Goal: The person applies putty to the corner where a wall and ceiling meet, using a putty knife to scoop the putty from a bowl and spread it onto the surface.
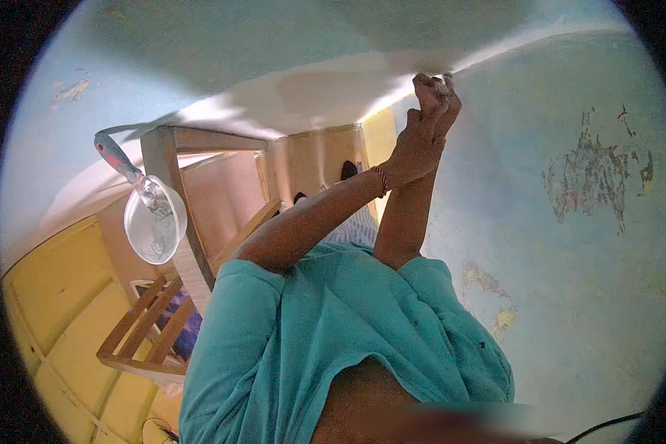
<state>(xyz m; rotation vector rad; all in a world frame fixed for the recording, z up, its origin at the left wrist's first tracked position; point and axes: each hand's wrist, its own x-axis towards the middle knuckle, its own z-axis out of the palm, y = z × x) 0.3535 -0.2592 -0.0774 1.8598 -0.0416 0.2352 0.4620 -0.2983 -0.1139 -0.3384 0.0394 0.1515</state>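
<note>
Both arms reach up toward the corner where two pale blue-green wall surfaces meet. My left hand [414, 148], with a braided band at the wrist, lies in front of and overlaps my right hand [450, 111]. The fingers of both are bent and closed together close to the wall edge. Something small and whitish [442, 86] shows among the fingertips; its kind is too small to tell. To the left, a white plastic tub [154, 248] has whitish smears inside. A scraper with a grey and red handle [113, 157] leans in it, handle sticking out over the rim.
The tub is beside a wooden post [163, 159] of a frame. A slatted wooden chair or rack [137, 325] stands below left, near a yellow panelled surface [59, 296]. Peeling paint [592, 174] marks the right wall. A black cable [607, 425] runs at lower right.
</note>
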